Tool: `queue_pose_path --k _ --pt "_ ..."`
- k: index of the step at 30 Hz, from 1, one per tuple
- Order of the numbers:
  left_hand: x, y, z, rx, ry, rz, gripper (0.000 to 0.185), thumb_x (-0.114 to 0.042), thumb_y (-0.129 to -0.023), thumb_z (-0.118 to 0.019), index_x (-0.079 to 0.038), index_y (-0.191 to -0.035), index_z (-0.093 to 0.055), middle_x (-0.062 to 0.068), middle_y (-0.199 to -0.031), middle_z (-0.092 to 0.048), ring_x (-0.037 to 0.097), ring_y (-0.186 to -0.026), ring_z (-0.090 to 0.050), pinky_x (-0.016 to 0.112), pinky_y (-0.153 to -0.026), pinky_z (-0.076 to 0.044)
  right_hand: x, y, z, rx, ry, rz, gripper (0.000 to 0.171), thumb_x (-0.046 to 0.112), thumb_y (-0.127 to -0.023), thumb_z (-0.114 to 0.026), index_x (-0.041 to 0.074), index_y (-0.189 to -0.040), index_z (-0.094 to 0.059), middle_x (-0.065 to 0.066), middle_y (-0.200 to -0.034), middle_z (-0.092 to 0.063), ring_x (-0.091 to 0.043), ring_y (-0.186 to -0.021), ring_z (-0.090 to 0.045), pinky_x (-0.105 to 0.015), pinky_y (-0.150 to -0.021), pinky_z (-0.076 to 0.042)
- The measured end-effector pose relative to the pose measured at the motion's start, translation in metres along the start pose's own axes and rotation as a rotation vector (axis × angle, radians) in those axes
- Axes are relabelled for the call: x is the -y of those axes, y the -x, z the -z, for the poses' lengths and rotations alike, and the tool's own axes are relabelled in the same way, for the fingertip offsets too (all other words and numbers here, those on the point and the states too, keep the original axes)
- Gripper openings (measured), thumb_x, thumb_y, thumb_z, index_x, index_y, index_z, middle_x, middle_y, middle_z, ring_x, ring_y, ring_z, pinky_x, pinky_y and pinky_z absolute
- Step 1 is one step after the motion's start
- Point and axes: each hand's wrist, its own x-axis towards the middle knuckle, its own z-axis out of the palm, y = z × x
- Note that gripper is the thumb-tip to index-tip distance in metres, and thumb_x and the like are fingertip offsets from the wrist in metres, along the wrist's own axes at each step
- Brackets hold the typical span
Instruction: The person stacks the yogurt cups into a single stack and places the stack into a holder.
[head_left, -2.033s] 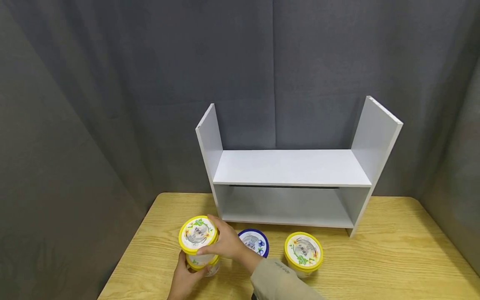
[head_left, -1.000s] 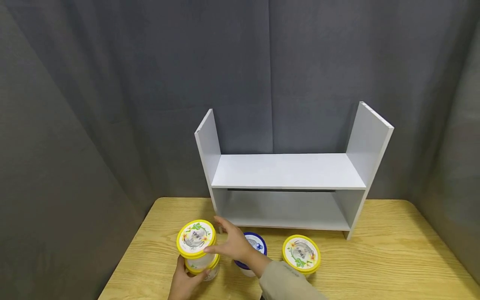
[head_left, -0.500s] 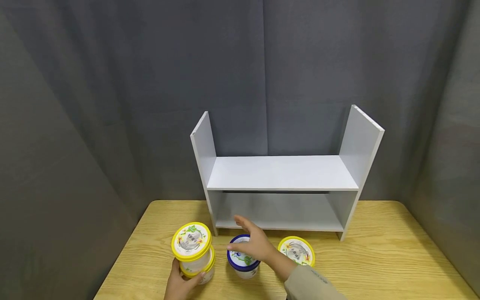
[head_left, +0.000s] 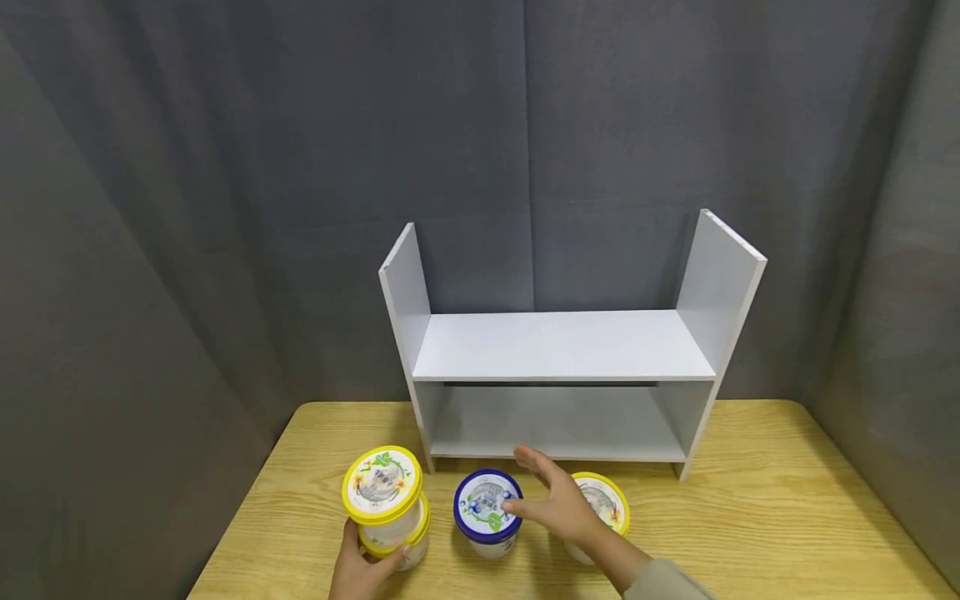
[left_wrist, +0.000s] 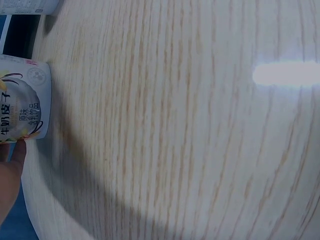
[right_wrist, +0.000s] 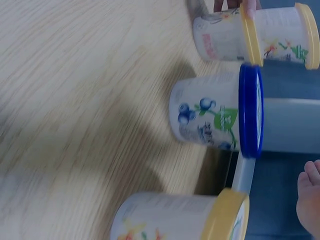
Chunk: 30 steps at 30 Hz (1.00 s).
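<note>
Two yellow-lidded tubs stand stacked at the left in the head view, the upper tub slightly offset on the lower tub. My left hand grips the lower one, fingers and thumb on either side just below its lid. The left wrist view shows a printed white tub with my fingers at its side. To the right sits a blue-lidded tub with blueberries on it. My right hand, fingers spread and holding nothing, hovers between it and another yellow-lidded tub, partly covering that one; the thumb overlaps the blue lid.
Behind the tubs stands a white two-tier shelf with tall side panels. The wooden table extends to both sides, with rounded back corners. Grey curtains hang behind and at both sides.
My right hand has let go of the stack's upper tub and moved right, past the blue-lidded tub. My left hand keeps its grip on the lower tub. The head view has shifted slightly.
</note>
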Motion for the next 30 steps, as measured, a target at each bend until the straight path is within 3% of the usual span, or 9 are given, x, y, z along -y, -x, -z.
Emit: queue_pose_path --k 17,25,30 --pt "0.002 -0.002 -0.001 -0.006 0.023 0.006 0.096 -0.029 -0.069 -0.08 -0.002 -0.139 -0.019 0.026 -0.133 -0.036 0.043 -0.118 -0.041 0.047 -0.093 -0.046 -0.021 0.023 0.029 -0.161 0.04 -0.04 0.07 0.015 -0.076 -0.074 -0.003 -0.133 -0.039 -0.02 -0.136 -0.043 -0.038 -0.127 -0.037 -0.054 -0.107 -0.025" --pt "0.001 0.0 -0.002 -0.007 0.033 -0.014 0.093 -0.027 -0.07 -0.08 -0.001 -0.138 -0.021 0.026 -0.132 -0.037 0.043 -0.117 -0.043 0.046 -0.092 -0.047 -0.028 0.033 0.043 -0.204 0.097 -0.104 0.066 0.019 -0.078 -0.072 0.004 -0.134 -0.04 -0.019 -0.137 -0.042 -0.039 -0.129 -0.034 -0.062 -0.104 -0.024" --pt "-0.001 0.0 -0.002 -0.013 0.023 -0.006 0.094 -0.029 -0.07 -0.08 0.0 -0.137 -0.021 0.027 -0.13 -0.038 0.042 -0.116 -0.043 0.045 -0.09 -0.047 -0.034 0.038 0.049 -0.22 0.147 -0.094 0.069 0.019 -0.077 -0.073 0.003 -0.134 -0.039 -0.021 -0.138 -0.039 -0.043 -0.129 -0.03 -0.065 -0.101 -0.026"
